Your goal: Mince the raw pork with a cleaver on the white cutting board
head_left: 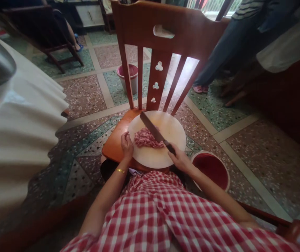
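A round white cutting board (173,129) rests on the seat of a wooden chair in front of me. On it lies a heap of minced meat (146,138), left of the middle. My right hand (179,158) is closed around the black handle of a kitchen knife (151,126). Its long dark blade slants up and left across the meat, with the tip near the board's far rim. At the left rim, my left hand (127,145) has its fingers curled against the board, gripping its edge.
The wooden chair (136,22) has its slatted back beyond the board. A red-lined bucket (213,169) stands on the floor at right, and a waste bin (128,75) behind the chair. A draped table (18,122) is at left. Other people are at upper right and upper left.
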A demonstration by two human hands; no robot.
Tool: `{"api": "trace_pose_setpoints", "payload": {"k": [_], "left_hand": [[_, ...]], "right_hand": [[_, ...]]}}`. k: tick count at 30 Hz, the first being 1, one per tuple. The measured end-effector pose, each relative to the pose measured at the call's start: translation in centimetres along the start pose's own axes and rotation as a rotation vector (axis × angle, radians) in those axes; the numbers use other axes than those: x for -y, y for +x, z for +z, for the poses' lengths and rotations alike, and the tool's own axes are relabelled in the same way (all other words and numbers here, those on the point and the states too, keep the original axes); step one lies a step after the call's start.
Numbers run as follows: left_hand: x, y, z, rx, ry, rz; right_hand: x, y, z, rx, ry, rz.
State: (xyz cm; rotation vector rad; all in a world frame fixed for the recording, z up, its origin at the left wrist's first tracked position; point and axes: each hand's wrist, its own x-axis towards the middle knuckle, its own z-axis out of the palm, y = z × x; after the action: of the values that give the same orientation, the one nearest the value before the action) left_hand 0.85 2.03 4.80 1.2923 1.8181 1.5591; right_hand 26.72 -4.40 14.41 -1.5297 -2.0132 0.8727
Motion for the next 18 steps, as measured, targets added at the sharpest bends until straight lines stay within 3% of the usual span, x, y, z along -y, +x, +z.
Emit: {"api": "trace_pose_setpoints", "payload": {"k": [3,5,7,9,12,18], "left_hand": [[1.9,-1.4,-0.1,0.028,-0.075,-0.168],[2.4,-2.0,0.3,0.027,-0.096,-0.205],[2.3,-2.2,0.7,0.023,-0.103,-0.209],[2.1,-2.3,0.9,0.034,-0.091,-0.198],[1.7,-2.5,0.8,0.072,-0.063,-0.162],[1.5,-2.8,0.7,0.092,-0.032,-0.131]], "right_hand": [[2.1,-0.8,-0.8,-0.165,0.008,-0.109],[2.3,-0.8,0.0,-0.222,-0.018,-0.158],[1.5,-0.6,1.6,-0.179,-0.057,-0.139],[0.4,-0.5,3.1,-0.049,-0.092,-0.044],[0.1,-0.4,3.5,0.073,-0.093,0.067],[2.6,-0.8,2.0,-0.116,-0.105,-0.079]]}}
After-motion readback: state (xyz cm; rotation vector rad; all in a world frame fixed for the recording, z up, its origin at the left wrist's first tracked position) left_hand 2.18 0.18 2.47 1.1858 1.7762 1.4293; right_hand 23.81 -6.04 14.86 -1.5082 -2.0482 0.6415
